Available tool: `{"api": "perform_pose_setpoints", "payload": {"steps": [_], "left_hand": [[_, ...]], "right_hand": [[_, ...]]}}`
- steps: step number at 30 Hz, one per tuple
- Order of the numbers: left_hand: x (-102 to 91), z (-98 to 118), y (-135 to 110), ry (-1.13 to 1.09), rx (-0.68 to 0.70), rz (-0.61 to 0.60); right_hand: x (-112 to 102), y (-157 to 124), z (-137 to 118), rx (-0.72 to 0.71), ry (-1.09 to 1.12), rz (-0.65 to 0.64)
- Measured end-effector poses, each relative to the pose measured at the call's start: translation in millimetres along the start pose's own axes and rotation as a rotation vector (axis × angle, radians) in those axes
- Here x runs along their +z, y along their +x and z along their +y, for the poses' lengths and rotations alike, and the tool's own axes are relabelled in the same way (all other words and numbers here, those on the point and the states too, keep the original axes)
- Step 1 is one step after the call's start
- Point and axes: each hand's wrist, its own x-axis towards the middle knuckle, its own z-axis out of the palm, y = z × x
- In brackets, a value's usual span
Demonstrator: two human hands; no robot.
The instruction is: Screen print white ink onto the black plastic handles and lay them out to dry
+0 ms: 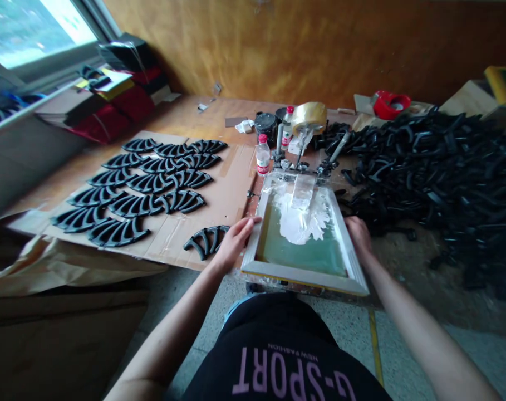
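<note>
In the head view, the left hand point(235, 240) grips the left rail of a pale screen frame point(303, 275), while the right hand point(360, 238) is curled against its right side, the fingers too hidden to tell whether they grip. The frame lies before the person at the near edge of the worktop point(169, 116), white paste point(293, 227) spread across its green mesh point(300, 257). Ribbed black pieces point(138, 205) sit in rows on cardboard point(231, 186) to the left, and a black heap point(423, 156) fills the right.
</note>
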Motion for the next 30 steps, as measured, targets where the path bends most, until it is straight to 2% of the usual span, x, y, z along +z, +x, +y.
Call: {"api": "perform_pose_setpoints", "payload": {"steps": [2,4,5,7,9,11,14,16,17,19,22,26,28,30], "left_hand": [[2.7,-34,2,0.033,-0.063,-0.024],[6.4,-63,8,0.111,-0.091,-0.007],[7.9,-74,12,0.161,-0.104,0.011],[10.0,-90,18,0.241,-0.116,0.048],[10.9,-97,21,0.271,-0.114,0.065],[11.3,-101,20,0.258,-0.113,0.078],[11.8,-103,20,0.228,-0.128,0.091],[11.9,-105,20,0.224,-0.135,0.079],[11.8,-105,20,0.225,-0.136,0.072],[11.3,-105,20,0.225,-0.134,0.068],[11.2,-101,19,0.205,-0.136,0.071],[11.9,-94,16,0.159,-0.161,0.053],[10.8,-88,15,0.139,-0.17,0.043],[8.1,-77,12,0.096,-0.168,0.015]], "right_hand": [[-7,26,-5,0.0,-0.087,0.151],[-1,52,-25,-0.086,-0.178,0.203],[6,62,-38,-0.138,-0.21,0.169],[22,72,-62,-0.196,-0.241,-0.005],[35,65,-75,-0.212,-0.25,-0.189],[38,45,-76,-0.278,-0.249,-0.306],[27,14,-68,-0.534,-0.231,-0.41],[17,5,-65,-0.668,-0.202,-0.484],[14,4,-64,-0.687,-0.189,-0.502],[15,5,-65,-0.634,-0.19,-0.454],[26,-5,-65,-0.559,-0.22,-0.315],[35,-25,-62,-0.608,-0.14,-0.358],[32,-16,-68,-0.552,-0.11,-0.361],[25,9,-77,-0.456,-0.105,-0.305]]}}
